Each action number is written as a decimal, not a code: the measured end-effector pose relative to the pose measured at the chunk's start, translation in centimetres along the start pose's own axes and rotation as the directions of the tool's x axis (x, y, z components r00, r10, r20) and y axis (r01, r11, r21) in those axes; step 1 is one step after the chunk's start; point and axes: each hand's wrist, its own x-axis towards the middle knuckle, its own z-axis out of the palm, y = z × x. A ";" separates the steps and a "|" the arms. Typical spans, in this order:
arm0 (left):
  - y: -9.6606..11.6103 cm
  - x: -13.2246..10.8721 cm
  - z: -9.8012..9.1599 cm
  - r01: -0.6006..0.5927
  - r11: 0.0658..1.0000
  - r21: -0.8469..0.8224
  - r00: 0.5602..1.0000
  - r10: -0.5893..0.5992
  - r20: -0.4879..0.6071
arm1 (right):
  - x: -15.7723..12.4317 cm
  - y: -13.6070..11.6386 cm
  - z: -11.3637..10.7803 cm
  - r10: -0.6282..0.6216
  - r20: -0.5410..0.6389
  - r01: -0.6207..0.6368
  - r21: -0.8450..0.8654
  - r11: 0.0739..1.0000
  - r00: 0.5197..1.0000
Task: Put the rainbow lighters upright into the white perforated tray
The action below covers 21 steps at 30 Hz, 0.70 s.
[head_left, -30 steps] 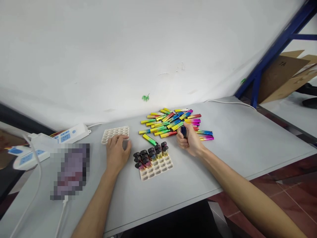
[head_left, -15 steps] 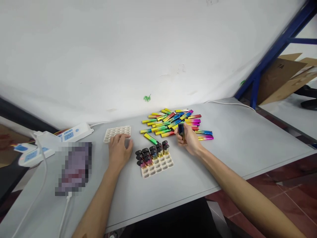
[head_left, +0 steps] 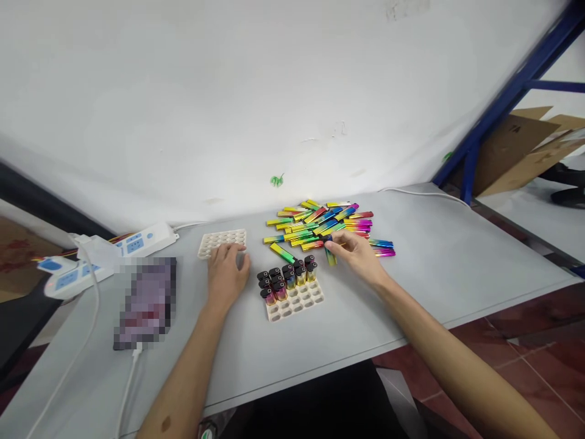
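1 lighter (head_left: 331, 257) pinched in right hand (head_left: 359, 255); left hand (head_left: 226, 271) palm-down.

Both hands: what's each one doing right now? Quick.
Left hand: open, laid at the near edge of the far tray, nothing seen in its grasp.
Right hand: closed, pinching a lighter.

Soft, even light, with wide-angle stretching toward the edges
The pale wall (head_left: 219, 116) is bright, the shiny lighters (head_left: 315, 224) catch small glints, the red floor (head_left: 512, 360) at lower right sits dimmer and looks soft, and coarse pixel blocks blot out a flat object (head_left: 147, 303) at left
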 end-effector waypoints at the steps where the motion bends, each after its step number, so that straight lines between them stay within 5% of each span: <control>1: 0.0 0.0 0.0 -0.003 1.000 -0.009 1.000 0.003 -0.001 | -0.6 -0.4 -0.2 0.001 -0.040 -0.003 -0.042 0.999 0.999; 7: 0.0 0.1 0.2 -0.023 0.998 -0.063 1.000 0.023 0.011 | -4.3 -3.9 -0.7 -0.089 -0.124 0.078 -0.090 0.993 0.988; 12: 0.1 0.1 0.2 -0.012 0.996 -0.085 1.000 0.014 0.025 | -5.8 -5.2 2.4 -0.209 0.038 0.212 -0.177 0.961 0.977; 21: 0.1 0.0 0.3 -0.019 0.997 -0.079 0.999 0.021 0.029 | -6.3 -3.7 5.9 -0.169 0.223 0.250 -0.410 0.877 0.960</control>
